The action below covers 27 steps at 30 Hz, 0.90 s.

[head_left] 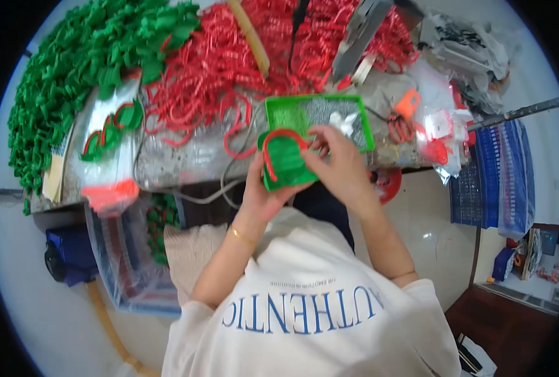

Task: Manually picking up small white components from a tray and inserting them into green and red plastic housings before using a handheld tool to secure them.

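Note:
A glossy green curved piece [289, 166] rests in my left hand [259, 200], whose fingers and thumb wrap round its left side and lower edge. Across its top bends a red arched strip [279, 133], one end running down the left of the green piece. My right hand [343, 168] is closed at the strip's right end, thumb and fingers pinched together there; the fingertips partly hide what they grip. Just beyond both hands lies a bright green tray [369, 131] holding small green and grey bits and some white scraps.
Red strips [223, 63] are heaped at the back, green pieces [103, 50] at the far left. Three joined green-red pieces [111, 132] lie on the left. Pliers [400, 129] and an orange tag [408, 102] are right of the tray. A plastic-lined crate [125, 276] stands below left.

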Available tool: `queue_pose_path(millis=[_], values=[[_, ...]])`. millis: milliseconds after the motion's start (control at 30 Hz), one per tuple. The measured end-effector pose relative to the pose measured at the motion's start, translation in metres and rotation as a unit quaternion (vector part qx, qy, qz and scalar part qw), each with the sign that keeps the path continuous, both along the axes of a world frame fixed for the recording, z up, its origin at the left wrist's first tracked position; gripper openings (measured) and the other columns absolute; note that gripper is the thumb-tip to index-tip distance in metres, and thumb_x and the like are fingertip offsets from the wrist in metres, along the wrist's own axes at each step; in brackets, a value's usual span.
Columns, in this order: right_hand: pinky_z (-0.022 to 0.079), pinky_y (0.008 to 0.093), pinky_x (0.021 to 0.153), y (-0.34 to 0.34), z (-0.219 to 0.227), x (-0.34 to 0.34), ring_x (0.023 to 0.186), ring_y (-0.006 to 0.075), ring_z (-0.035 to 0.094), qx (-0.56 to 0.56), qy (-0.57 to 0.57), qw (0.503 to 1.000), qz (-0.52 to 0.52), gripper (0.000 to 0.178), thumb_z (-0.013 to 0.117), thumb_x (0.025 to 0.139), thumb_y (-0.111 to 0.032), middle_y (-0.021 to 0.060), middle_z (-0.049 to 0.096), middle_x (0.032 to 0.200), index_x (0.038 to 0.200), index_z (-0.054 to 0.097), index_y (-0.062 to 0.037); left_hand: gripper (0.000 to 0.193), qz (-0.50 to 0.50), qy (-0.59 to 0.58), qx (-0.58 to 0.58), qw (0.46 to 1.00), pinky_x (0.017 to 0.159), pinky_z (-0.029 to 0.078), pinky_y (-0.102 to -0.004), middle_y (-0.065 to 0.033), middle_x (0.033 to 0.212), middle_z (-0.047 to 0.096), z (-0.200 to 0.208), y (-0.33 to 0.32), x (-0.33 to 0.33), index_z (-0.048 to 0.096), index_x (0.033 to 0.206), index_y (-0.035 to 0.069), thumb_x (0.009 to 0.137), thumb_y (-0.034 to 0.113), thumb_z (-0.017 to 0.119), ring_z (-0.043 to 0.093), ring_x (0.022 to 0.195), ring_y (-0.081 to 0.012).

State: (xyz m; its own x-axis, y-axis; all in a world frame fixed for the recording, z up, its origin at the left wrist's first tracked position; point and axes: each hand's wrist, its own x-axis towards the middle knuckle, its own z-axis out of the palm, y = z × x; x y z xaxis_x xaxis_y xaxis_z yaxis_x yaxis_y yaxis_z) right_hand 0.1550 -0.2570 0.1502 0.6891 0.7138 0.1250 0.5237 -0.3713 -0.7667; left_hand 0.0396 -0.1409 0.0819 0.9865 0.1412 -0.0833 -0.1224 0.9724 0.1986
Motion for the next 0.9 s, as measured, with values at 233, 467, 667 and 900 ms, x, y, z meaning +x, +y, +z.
queue_pose_path(millis=[233,467,667,900], values=[[0.047,0.0276,0.065,-0.004,0.003,0.011,0.068,0.0122,0.059,-0.027,0.011,0.999,-0.026,0.019,0.071,0.083,-0.017,0.0041,0.063,0.075,0.095,0.064,-0.0030,0.066,0.007,0.018,0.047,0.999,0.106,0.038,-0.0535,-0.0126,0.137,0.051,-0.014,-0.001,0.009,0.042,0.140,0.009,0.092,0.052,0.056,0.049,0.127,-0.0292],[0.047,0.0250,0.067,-0.004,-0.012,0.015,0.070,0.0103,0.059,-0.030,0.042,0.998,-0.032,0.015,0.070,0.084,-0.014,0.0037,0.064,0.077,0.091,0.066,-0.0011,0.078,0.014,0.033,0.112,0.993,0.103,0.043,-0.0477,-0.0080,0.141,0.045,-0.016,0.001,0.011,0.029,0.148,0.016,0.087,0.047,0.066,0.049,0.127,-0.0243],[0.045,0.0202,0.066,-0.003,-0.020,0.023,0.073,0.0047,0.057,0.024,0.239,0.968,-0.068,0.014,0.067,0.089,-0.012,0.0000,0.065,0.081,0.093,0.066,0.0009,0.095,0.040,0.018,0.136,0.990,0.100,0.047,-0.0434,-0.0053,0.144,0.042,-0.018,0.003,0.014,0.018,0.153,0.022,0.080,0.037,0.077,0.047,0.128,-0.0231],[0.044,0.0185,0.066,0.000,-0.036,0.030,0.073,0.0036,0.056,0.054,0.290,0.954,-0.050,0.012,0.067,0.090,-0.010,-0.0009,0.064,0.082,0.096,0.065,0.0008,0.098,0.043,0.034,0.155,0.986,0.101,0.046,-0.0407,-0.0032,0.145,0.040,-0.017,0.006,0.014,0.019,0.153,0.022,0.077,0.038,0.079,0.045,0.130,-0.0223]])
